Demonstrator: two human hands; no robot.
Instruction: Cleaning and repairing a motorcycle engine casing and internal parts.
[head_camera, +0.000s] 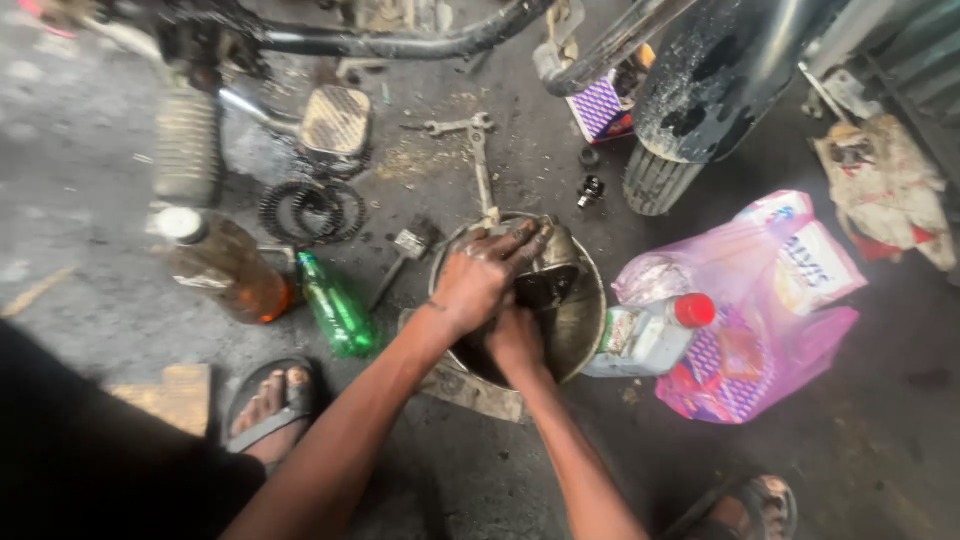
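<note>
Both my hands are inside a round metal bowl (592, 330) on the grimy floor. My left hand (480, 275) lies on top, fingers spread over a dark, oily metal part (548, 283) held in the bowl. My right hand (516, 340) sits underneath it, gripping the same part from below; its fingers are mostly hidden. Dark liquid seems to fill the bottom of the bowl.
Left of the bowl lie a green bottle (337, 306) and an amber bottle (225, 268), with a coiled spring (312, 210) behind. A clear red-capped bottle (652, 335) and pink plastic bag (760, 300) sit right. Wrenches (480, 165), a motorcycle tyre (657, 178) and frame stand beyond. My sandalled feet (270, 405) flank me.
</note>
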